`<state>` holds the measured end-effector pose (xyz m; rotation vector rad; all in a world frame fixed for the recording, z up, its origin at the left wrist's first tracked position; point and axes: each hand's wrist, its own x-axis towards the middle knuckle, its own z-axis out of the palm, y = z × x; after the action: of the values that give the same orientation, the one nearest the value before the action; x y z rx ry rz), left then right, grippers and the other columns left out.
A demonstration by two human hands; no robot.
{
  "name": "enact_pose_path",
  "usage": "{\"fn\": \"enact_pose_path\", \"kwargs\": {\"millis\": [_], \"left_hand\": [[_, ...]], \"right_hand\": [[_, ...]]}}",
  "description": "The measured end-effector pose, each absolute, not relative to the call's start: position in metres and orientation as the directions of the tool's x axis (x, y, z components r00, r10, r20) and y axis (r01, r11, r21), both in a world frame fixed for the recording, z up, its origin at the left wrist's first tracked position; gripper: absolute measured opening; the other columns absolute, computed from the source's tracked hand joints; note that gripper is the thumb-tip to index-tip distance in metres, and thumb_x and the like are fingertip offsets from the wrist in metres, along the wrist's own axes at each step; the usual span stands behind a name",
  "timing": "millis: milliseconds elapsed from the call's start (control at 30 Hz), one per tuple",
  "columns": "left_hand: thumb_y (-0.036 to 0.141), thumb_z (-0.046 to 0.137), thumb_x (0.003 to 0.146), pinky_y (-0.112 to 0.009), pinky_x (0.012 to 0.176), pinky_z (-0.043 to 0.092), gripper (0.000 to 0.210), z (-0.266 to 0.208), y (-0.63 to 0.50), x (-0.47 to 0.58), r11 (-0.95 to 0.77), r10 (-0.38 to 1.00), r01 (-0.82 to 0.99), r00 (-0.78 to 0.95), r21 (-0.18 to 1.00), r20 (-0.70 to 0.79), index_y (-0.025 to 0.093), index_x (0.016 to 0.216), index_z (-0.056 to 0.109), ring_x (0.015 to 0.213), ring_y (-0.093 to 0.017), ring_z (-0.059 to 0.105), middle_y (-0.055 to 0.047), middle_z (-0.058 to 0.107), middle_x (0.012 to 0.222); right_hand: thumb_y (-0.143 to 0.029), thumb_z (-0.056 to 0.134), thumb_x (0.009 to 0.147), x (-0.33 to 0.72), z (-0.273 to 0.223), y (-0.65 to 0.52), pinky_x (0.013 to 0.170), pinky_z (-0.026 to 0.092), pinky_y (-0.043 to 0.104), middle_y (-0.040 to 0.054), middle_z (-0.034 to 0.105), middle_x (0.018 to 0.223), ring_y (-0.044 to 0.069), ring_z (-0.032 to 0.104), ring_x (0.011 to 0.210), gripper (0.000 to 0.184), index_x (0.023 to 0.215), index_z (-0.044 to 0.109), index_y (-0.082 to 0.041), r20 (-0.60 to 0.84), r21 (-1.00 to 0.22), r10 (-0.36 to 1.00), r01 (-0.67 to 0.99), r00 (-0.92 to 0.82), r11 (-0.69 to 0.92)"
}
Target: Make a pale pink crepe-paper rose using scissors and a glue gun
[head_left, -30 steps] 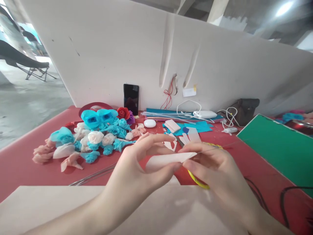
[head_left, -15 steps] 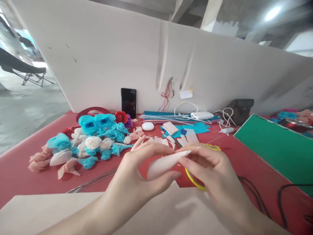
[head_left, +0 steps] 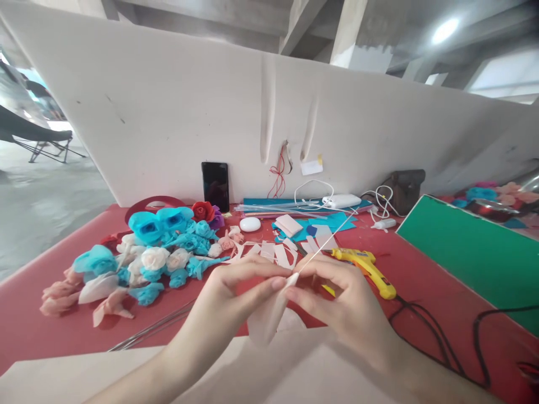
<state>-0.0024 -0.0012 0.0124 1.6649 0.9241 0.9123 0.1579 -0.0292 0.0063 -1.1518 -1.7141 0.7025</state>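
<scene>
Between both hands is a white paper flower (head_left: 266,318), its petal hanging down toward me and its narrow base up. A thin pale stem (head_left: 327,240) slants from that base up to the right. My left hand (head_left: 229,300) is closed, thumb and fingers pinching the paper close to the base. From the other side, my right hand (head_left: 351,306) pinches the base where paper and stem meet; its fingertips are partly hidden. Just beyond my right hand lies a yellow hot glue gun (head_left: 364,264). A strip of yellow shows under that hand, its kind unclear.
Several blue, white and pink paper flowers (head_left: 154,259) are heaped at left, near bare wires (head_left: 154,325). Paper pieces (head_left: 288,225) lie ahead. A phone (head_left: 215,185) leans on the white panel (head_left: 189,112). At right are a green board (head_left: 471,252) and black cables (head_left: 438,331).
The white paper has swung from lying sideways to hanging downward, and its stem now points up to the right. My hands have drawn closer together, uncovering the glue gun. The view has tilted slightly up.
</scene>
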Motion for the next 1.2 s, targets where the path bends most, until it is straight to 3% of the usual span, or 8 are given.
{"fn": "enact_pose_path", "kwargs": {"millis": [167,400,567,700,900,1067,1200], "left_hand": [[0.028,0.067,0.071,-0.021,0.067,0.047,0.01,0.002,0.001,-0.001,0.011,0.915,-0.014,0.403,1.0,-0.005,0.022,0.077,0.073,0.073,-0.015,0.062,0.0,0.072,0.079],[0.032,0.067,0.072,-0.023,0.053,0.045,0.017,-0.005,0.0,0.002,0.234,0.867,-0.151,0.479,0.96,-0.136,0.021,0.084,0.07,0.054,-0.012,0.06,-0.002,0.071,0.078],[0.03,0.066,0.073,-0.017,0.048,0.039,0.014,-0.01,0.003,0.0,0.226,0.819,-0.167,0.566,0.96,-0.094,0.019,0.08,0.071,0.051,-0.009,0.056,0.0,0.066,0.059],[0.028,0.069,0.07,-0.016,0.051,0.04,0.01,-0.012,0.006,-0.002,0.222,0.812,-0.202,0.58,0.954,-0.066,0.019,0.072,0.071,0.054,-0.007,0.054,0.002,0.064,0.059],[0.026,0.07,0.069,-0.018,0.067,0.045,0.005,-0.013,0.007,-0.003,0.222,0.82,-0.247,0.571,0.943,-0.043,0.02,0.069,0.069,0.07,-0.009,0.057,0.003,0.064,0.071],[0.027,0.068,0.071,-0.018,0.065,0.045,0.008,-0.014,0.005,-0.004,0.21,0.836,-0.271,0.548,0.939,-0.029,0.02,0.068,0.064,0.067,-0.009,0.055,0.004,0.062,0.069],[0.026,0.069,0.069,-0.019,0.063,0.043,0.01,-0.013,0.005,-0.002,0.184,0.867,-0.236,0.496,0.954,-0.045,0.02,0.07,0.061,0.066,-0.01,0.053,0.003,0.061,0.066]], "right_hand": [[-0.025,0.063,0.073,0.159,0.005,-0.027,0.053,0.037,0.017,-0.0037,0.053,0.064,0.006,0.047,0.058,0.008,0.07,0.061,-0.018,0.287,-0.904,0.948,0.289,-0.138,0.315],[-0.024,0.068,0.068,0.158,0.004,-0.024,0.053,0.035,0.016,-0.0046,0.054,0.065,0.005,0.047,0.058,0.01,0.068,0.06,-0.018,0.133,-0.969,0.981,0.19,-0.144,0.16],[-0.027,0.07,0.066,0.16,0.001,-0.022,0.056,0.037,0.018,-0.0038,0.053,0.066,0.007,0.049,0.061,0.019,0.065,0.054,-0.017,0.087,-0.99,0.979,0.098,-0.185,0.106],[-0.027,0.071,0.066,0.162,0.0,-0.021,0.055,0.037,0.018,-0.0041,0.052,0.067,0.007,0.048,0.06,0.022,0.064,0.051,-0.017,0.068,-0.993,0.974,0.076,-0.216,0.086],[-0.029,0.065,0.073,0.167,-0.001,-0.02,0.059,0.036,0.018,-0.0042,0.054,0.072,0.007,0.048,0.066,0.012,0.076,0.057,-0.02,0.095,-0.983,0.954,0.126,-0.283,0.135],[-0.035,0.061,0.076,0.165,0.002,-0.023,0.055,0.035,0.016,-0.0035,0.058,0.081,0.006,0.046,0.066,0.017,0.089,0.062,-0.024,0.059,-0.97,0.937,0.2,-0.345,0.135],[-0.035,0.06,0.077,0.162,0.002,-0.023,0.048,0.032,0.015,-0.0037,0.054,0.07,0.005,0.043,0.058,0.016,0.081,0.063,-0.02,0.027,-0.963,0.953,0.249,-0.302,0.106]]}}
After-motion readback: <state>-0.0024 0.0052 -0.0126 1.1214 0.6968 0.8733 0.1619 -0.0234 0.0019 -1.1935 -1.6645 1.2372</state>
